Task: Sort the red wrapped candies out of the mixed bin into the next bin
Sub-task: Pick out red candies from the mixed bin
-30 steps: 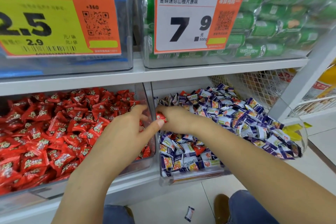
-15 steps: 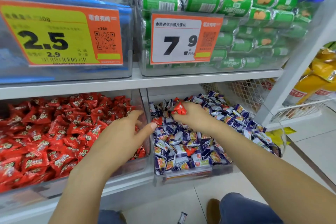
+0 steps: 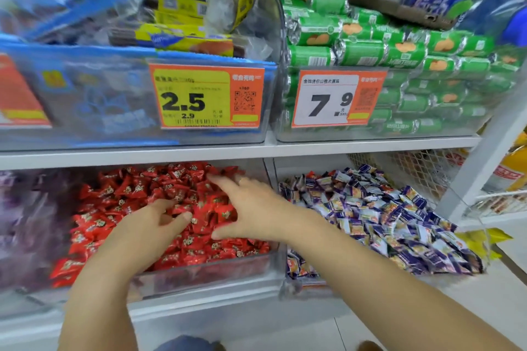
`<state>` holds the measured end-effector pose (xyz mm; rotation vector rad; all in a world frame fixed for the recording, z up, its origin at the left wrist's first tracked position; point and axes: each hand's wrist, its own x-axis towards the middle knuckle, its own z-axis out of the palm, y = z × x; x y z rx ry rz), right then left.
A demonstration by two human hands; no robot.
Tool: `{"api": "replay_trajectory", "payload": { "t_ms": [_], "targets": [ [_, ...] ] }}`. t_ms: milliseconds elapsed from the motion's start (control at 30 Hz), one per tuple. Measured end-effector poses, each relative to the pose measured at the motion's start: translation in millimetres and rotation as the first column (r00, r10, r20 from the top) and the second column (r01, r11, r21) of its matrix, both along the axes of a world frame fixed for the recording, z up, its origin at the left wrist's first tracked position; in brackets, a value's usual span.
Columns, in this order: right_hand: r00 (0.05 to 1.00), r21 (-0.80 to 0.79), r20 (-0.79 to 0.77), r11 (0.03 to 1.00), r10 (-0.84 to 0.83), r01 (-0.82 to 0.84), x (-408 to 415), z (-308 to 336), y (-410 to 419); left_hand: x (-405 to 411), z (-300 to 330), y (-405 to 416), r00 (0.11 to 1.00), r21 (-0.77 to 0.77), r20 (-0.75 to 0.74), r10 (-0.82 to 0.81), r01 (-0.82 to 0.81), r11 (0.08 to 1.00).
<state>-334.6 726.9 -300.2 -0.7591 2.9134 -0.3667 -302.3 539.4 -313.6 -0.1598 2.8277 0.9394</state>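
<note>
Right hand (image 3: 251, 208) crossed from mixed bin (image 3: 302, 291) to over red candies (image 3: 137, 194), fingers spread, empty (left hand (image 3: 154, 225) loosely open too).

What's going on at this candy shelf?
A person is sorting candies on a shop shelf. Both hands are over the bin of red candies: the right hand is spread open above the pile, and the left hand rests on it with fingers loosely curled, holding nothing that I can see. The mixed bin beside it, mostly purple-and-white wrappers, has a few red ones showing near its front.
</note>
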Motion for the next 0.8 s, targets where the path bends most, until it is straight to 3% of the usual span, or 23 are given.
{"api": "replay_trajectory", "payload": {
  "t_ms": [67,167,300,400,533,600,667,733,800],
  "targets": [
    [0.995,0.007,-0.089,0.999,0.035,-0.035,2,4,12,-2,0,-6,1.000,-0.014,-0.024,0.006,-0.006,1.000],
    [0.980,-0.181,-0.199,0.983,-0.004,-0.033,21,12,53,-3,3,-6,0.998,-0.038,-0.059,0.032,-0.034,0.999],
    [0.955,-0.323,-0.136,0.923,-0.265,0.210,55,3,132,-3,12,17,0.955,0.009,-0.296,0.034,-0.032,0.999],
    [0.886,-0.297,-0.094,0.862,-0.454,0.411,74,-12,184,2,22,60,0.908,0.193,-0.418,-0.008,0.098,0.976],
    [0.817,-0.337,-0.130,0.800,-0.562,0.497,81,-26,218,19,34,138,0.877,0.334,-0.386,-0.286,0.422,0.843],
    [0.848,-0.339,-0.144,0.831,-0.510,0.441,79,-28,214,23,25,170,0.841,0.204,-0.336,-0.423,0.504,0.839],
    [0.918,-0.270,-0.120,0.902,-0.377,0.336,74,-28,201,17,9,192,0.821,-0.083,-0.230,-0.522,0.517,0.852],
    [0.981,-0.129,-0.047,0.975,-0.191,0.183,67,-33,182,7,-6,207,0.840,-0.306,-0.038,-0.541,0.505,0.807],
    [0.997,0.032,-0.024,0.997,-0.072,0.073,61,-43,170,2,-18,218,0.857,-0.387,0.113,-0.503,0.504,0.772]
  ]
}}
